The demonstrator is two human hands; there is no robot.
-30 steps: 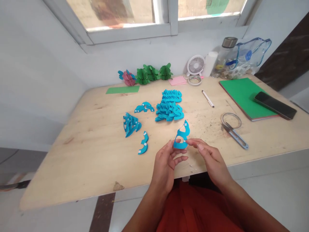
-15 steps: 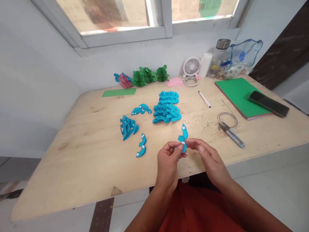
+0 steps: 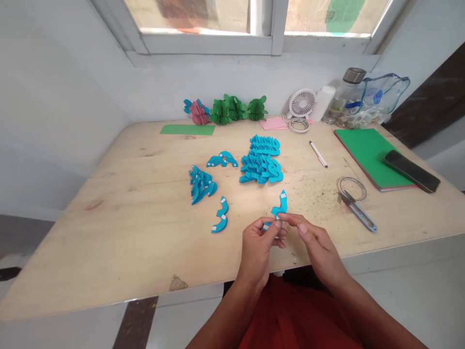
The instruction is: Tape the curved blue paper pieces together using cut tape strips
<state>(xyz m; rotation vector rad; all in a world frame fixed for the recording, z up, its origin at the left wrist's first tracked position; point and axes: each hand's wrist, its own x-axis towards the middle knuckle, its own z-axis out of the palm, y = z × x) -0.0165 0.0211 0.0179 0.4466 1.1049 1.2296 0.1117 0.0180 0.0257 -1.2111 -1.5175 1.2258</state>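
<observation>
Wood tabletop lies below window, left hand pinching blue cutout, right hand loosely parted.

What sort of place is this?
Probably a small papercraft workspace, maybe at home, by a window. The wooden table bears many cut blue paper pieces, pleated green paper figures along its back edge, and snips.

Cutouts are matt paper, table is wood, pretty smooth bar one rough-looking patch. Phone looks glossy, bottle cap seems like satiny metal, bag is shiny see-through plastic, fan is matt plastic.
</observation>
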